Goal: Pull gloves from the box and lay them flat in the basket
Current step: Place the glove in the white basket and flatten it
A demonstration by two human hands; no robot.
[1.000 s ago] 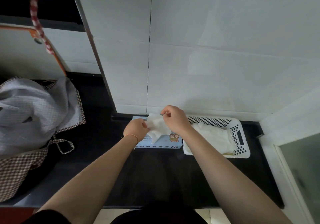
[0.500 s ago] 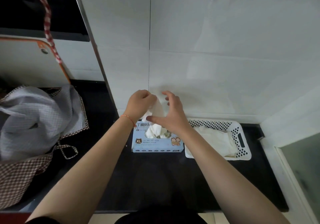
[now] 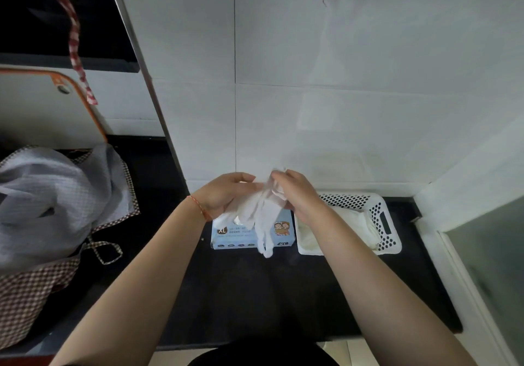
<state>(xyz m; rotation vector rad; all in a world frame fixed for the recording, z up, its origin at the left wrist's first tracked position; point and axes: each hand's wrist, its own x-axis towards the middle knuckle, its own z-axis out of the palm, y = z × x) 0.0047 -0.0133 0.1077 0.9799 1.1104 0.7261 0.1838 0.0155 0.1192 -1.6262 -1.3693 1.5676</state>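
Glove (image 3: 262,212) hangs vertical, cuff up, fingertips down over box (image 3: 243,236).

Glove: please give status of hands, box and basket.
Left hand and right hand both grip one white glove above the box. Basket holds earlier gloves. Path to basket unobstructed.

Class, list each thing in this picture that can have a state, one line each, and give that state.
Glove: out of the box, held up, fingers hanging down.
Left hand: holds the glove.
Right hand: grips the glove's cuff.
Glove box: on the counter, more gloves poking out.
Basket: beside the box, gloves already inside.
Checked cloth: crumpled.
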